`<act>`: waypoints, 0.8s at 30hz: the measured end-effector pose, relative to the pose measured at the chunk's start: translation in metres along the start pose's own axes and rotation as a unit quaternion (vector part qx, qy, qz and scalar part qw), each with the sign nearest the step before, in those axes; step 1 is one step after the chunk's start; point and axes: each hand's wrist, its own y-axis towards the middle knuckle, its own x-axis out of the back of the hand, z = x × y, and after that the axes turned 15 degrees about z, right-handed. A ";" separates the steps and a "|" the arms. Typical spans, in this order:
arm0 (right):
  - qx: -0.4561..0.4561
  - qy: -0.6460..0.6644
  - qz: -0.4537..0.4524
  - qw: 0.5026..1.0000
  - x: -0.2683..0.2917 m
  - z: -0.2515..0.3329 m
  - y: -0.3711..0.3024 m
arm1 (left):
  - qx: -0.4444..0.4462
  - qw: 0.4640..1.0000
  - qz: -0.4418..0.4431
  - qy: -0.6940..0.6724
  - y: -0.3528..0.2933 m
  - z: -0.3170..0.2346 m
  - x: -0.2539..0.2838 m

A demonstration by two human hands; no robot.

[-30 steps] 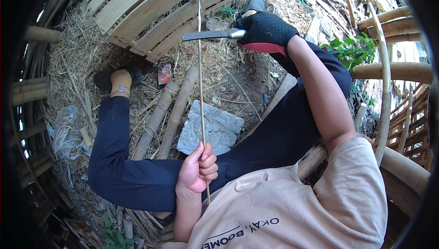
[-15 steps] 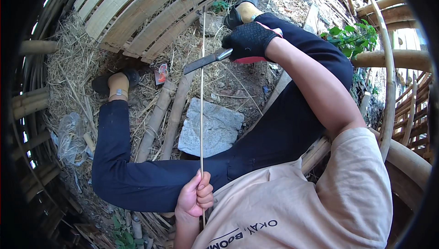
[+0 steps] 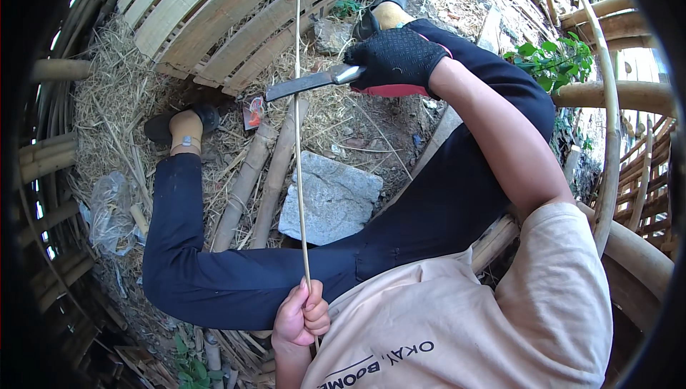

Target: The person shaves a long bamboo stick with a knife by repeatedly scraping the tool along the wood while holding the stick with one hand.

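Observation:
My left hand (image 3: 301, 314), bare, is closed around the lower part of a long thin bamboo strip (image 3: 301, 196). Its short tail end sticks out below the fist, and the rest runs up past my thigh toward the wooden slats. On my right hand (image 3: 396, 60) is a black glove with red on the palm side. Those fingers wrap the handle of a knife (image 3: 300, 85), which is mostly hidden in the grip. The broad, blunt-ended blade points left and lies across the strip's upper part; whether its edge bites in, I cannot tell.
A flat grey stone (image 3: 332, 196) lies between my legs, beside two bamboo poles (image 3: 246, 178). Wooden slats (image 3: 214, 32) stand beyond, with straw (image 3: 107, 96) around. A red packet (image 3: 253, 112) and a clear plastic bag (image 3: 113, 214) lie left. Bamboo railing (image 3: 614, 95) borders the right.
The knife has shifted left, its blade now closer to level. The strip's upper part has swung left with it, while my left hand has moved only slightly.

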 end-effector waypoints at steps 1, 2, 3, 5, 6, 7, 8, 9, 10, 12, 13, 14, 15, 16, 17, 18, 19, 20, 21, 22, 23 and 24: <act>-0.042 -0.018 -0.006 0.999 0.003 0.001 0.000 | 0.001 1.000 -0.002 0.006 -0.001 0.001 -0.003; -0.084 -0.035 -0.012 0.996 0.008 0.000 0.000 | 0.002 1.000 -0.001 0.003 -0.003 0.004 -0.004; -0.128 -0.052 -0.018 0.990 0.012 -0.002 -0.001 | 0.002 1.000 0.000 0.001 -0.005 0.007 -0.005; -0.246 -0.004 -0.144 0.959 0.006 -0.050 0.015 | 0.004 1.000 0.013 -0.016 -0.010 0.015 -0.005; -0.307 0.021 -0.180 0.934 0.005 -0.077 0.020 | 0.005 1.000 0.016 0.012 -0.012 0.015 -0.005; -0.281 0.037 -0.210 0.936 0.017 -0.074 0.006 | -0.004 0.999 0.015 0.036 -0.016 0.019 -0.004; -0.280 0.047 -0.225 0.932 0.022 -0.077 0.000 | -0.014 0.998 0.014 0.061 -0.019 0.021 -0.003; -0.296 0.057 -0.227 0.926 0.030 -0.071 -0.011 | -0.022 0.998 0.023 0.054 -0.020 0.021 -0.001; -0.312 0.068 -0.230 0.919 0.036 -0.065 -0.021 | -0.030 0.998 0.033 0.047 -0.022 0.020 0.001; -0.270 0.083 -0.271 0.920 0.036 -0.064 -0.023 | -0.047 0.997 0.056 0.009 -0.022 0.016 0.002; -0.245 0.081 -0.284 0.923 0.036 -0.057 -0.026 | -0.049 0.997 0.051 0.020 -0.022 0.014 0.001; -0.220 0.080 -0.297 0.926 0.037 -0.051 -0.028 | -0.053 0.997 0.046 0.031 -0.022 0.012 0.000; -0.202 0.069 -0.320 0.923 0.037 -0.044 -0.026 | -0.053 0.997 0.053 0.026 -0.022 0.012 0.002; -0.186 0.068 -0.321 0.926 0.039 -0.039 -0.025 | -0.053 0.997 0.059 0.021 -0.022 0.013 0.003; -0.170 0.066 -0.322 0.929 0.041 -0.034 -0.025 | -0.052 0.997 0.054 0.024 -0.022 0.012 0.003; -0.154 0.065 -0.321 0.932 0.040 -0.031 -0.024 | -0.052 0.997 0.049 0.027 -0.022 0.012 0.002; -0.126 0.042 -0.331 0.934 0.038 -0.029 -0.025 | -0.051 0.997 0.043 0.029 -0.022 0.012 0.002; -0.115 0.054 -0.312 0.941 0.038 -0.026 -0.026 | -0.049 0.998 0.037 0.024 -0.021 0.012 0.002; -0.105 0.067 -0.293 0.948 0.039 -0.024 -0.027 | -0.046 0.998 0.031 0.020 -0.020 0.013 0.003; -0.095 0.079 -0.274 0.954 0.039 -0.022 -0.028 | -0.043 0.999 0.025 0.015 -0.019 0.013 0.004; -0.082 0.055 -0.295 0.950 0.032 -0.023 -0.025 | -0.037 0.999 0.010 0.013 -0.018 0.013 0.004; -0.094 0.067 -0.245 0.963 0.036 -0.014 -0.028 | -0.032 0.999 -0.006 0.010 -0.017 0.012 0.003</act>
